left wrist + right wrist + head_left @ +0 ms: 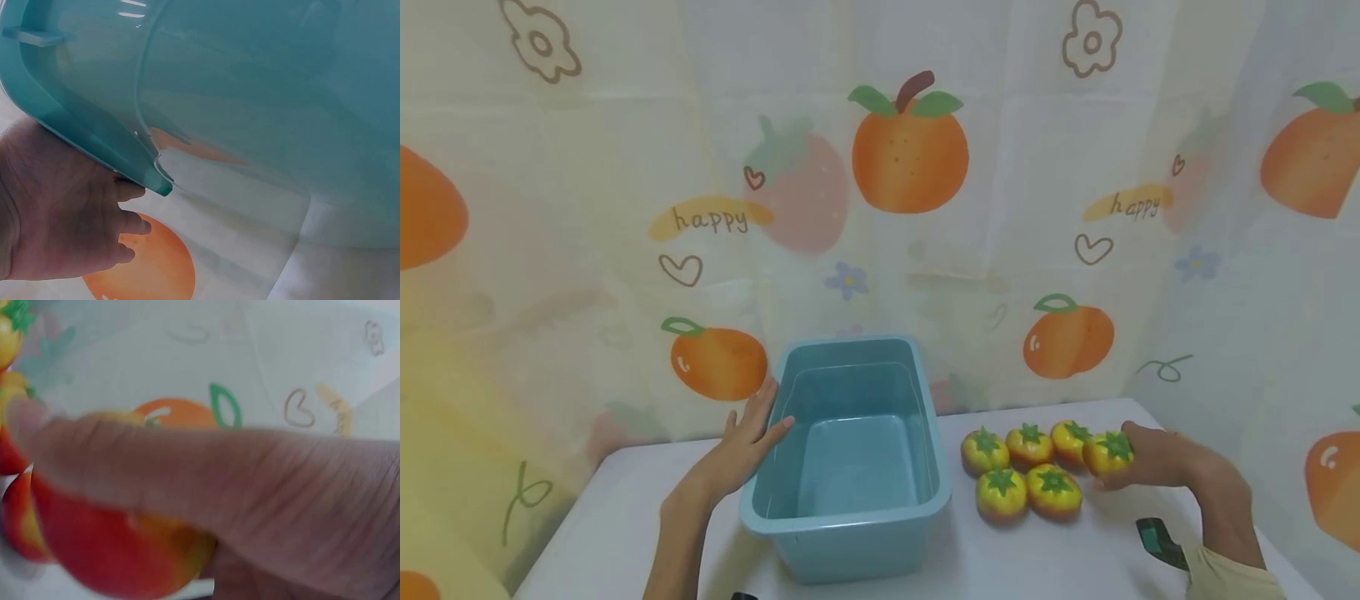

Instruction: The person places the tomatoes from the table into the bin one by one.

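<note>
A pale blue plastic basin (842,521) stands on the white table. At its left rim is my left hand (737,454), with the thumb over the rim and the fingers straight along the outside. The left wrist view shows the palm (59,206) under the basin's edge (94,153), its fingers spread apart. Over to the right my right hand (1165,458) grips a yellow-and-red tomato (1108,454) with a green star-shaped top, at the end of a group of similar tomatoes (1002,494). Close up, the held tomato's red underside (119,550) shows below a finger.
Several tomatoes sit in two rows to the right of the basin, close together. Behind the table (685,467) hangs a fruit-printed curtain (1000,125). A dark device (1159,542) is worn at the right wrist.
</note>
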The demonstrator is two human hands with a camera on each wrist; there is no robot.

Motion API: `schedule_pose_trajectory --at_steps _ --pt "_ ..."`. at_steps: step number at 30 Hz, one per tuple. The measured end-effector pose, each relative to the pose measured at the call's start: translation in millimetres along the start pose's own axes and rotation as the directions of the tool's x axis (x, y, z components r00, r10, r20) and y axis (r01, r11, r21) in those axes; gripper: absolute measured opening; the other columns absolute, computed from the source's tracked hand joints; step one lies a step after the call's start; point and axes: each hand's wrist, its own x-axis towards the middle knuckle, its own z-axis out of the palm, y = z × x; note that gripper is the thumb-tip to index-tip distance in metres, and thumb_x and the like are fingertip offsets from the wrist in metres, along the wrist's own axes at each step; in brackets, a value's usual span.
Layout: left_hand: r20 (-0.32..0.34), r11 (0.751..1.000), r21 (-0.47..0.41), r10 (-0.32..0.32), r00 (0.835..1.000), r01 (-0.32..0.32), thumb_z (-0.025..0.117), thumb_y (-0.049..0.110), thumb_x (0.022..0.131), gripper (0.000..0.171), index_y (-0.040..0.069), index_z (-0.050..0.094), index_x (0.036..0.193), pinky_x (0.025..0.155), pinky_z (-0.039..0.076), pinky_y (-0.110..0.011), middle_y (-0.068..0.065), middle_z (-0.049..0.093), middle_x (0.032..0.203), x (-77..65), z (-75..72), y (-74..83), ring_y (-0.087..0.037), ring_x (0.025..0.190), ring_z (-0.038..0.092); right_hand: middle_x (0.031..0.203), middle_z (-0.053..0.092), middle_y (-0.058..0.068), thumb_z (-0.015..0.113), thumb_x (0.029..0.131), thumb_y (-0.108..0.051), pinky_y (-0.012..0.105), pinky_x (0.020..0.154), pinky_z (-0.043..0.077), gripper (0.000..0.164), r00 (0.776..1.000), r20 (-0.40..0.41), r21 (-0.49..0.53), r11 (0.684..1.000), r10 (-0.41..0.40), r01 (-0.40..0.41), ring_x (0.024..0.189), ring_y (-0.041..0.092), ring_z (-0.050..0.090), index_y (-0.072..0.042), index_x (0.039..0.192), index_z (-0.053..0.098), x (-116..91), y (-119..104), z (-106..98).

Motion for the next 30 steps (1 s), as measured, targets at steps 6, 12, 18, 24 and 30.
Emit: schedule_pose_trajectory --at_steps 6,12,18,24,30 --pt "-0.006 1.000 0.011 -0.011 1.000 0.011 0.036 0.057 0.108 0.085 0.013 -0.002 0.169 0.124 -0.020 -0.072 -0.014 -0.005 0.178 -0.3 1.2 0.2 -0.046 0.164 -0.010 0.111 0.068 0.015 0.079 0.080 -0.066 0.050 0.083 0.061 0.095 0.980 -0.107 0.003 0.985 -0.168 0.170 0.100 0.027 0.064 0.007 0.133 0.051 -4 -18 -8" --pt "-0.003 1.000 0.003 -0.007 1.000 0.007 0.036 0.056 0.108 0.084 0.013 -0.003 0.169 0.123 -0.020 -0.073 -0.015 -0.006 0.178 -0.6 2.1 -1.7 -0.046 0.163 -0.011 0.096 0.064 0.002 0.074 0.085 -0.064 0.031 0.071 0.052 0.072 0.958 -0.172 0.006 0.972 -0.231 0.235 0.088 0.017 0.060 -0.003 0.119 0.056 -7 -34 -8" --pt "-0.006 1.000 0.007 -0.013 1.000 0.013 0.035 0.056 0.108 0.084 0.013 -0.003 0.169 0.124 -0.019 -0.072 -0.014 -0.006 0.178 -1.6 0.9 0.0 -0.045 0.164 -0.011 0.089 0.063 -0.001 0.068 0.091 -0.063 0.030 0.070 0.050 0.058 0.929 -0.219 -0.001 0.952 -0.297 0.305 0.083 0.014 0.059 -0.011 0.113 0.061 -12 -54 -8" --pt "-0.011 1.000 0.015 -0.017 1.000 0.017 0.035 0.058 0.108 0.084 0.015 -0.003 0.169 0.125 -0.018 -0.072 -0.013 -0.006 0.178 -1.9 0.9 -0.3 -0.045 0.164 -0.010 0.081 0.061 -0.006 0.065 0.092 -0.064 0.027 0.065 0.046 0.048 0.882 -0.303 -0.050 0.930 -0.362 0.364 0.076 0.011 0.057 -0.018 0.106 0.066 -18 -75 -7" --pt "-0.009 1.000 0.013 -0.016 1.000 0.016 0.035 0.058 0.108 0.084 0.015 -0.003 0.169 0.124 -0.018 -0.073 -0.013 -0.006 0.178 -1.7 0.7 0.7 -0.045 0.164 -0.009 0.074 0.056 -0.008 0.069 0.089 -0.065 0.023 0.059 0.044 0.046 0.821 -0.404 -0.085 0.910 -0.404 0.407 0.069 0.009 0.054 -0.019 0.096 0.061 -22 -96 4"
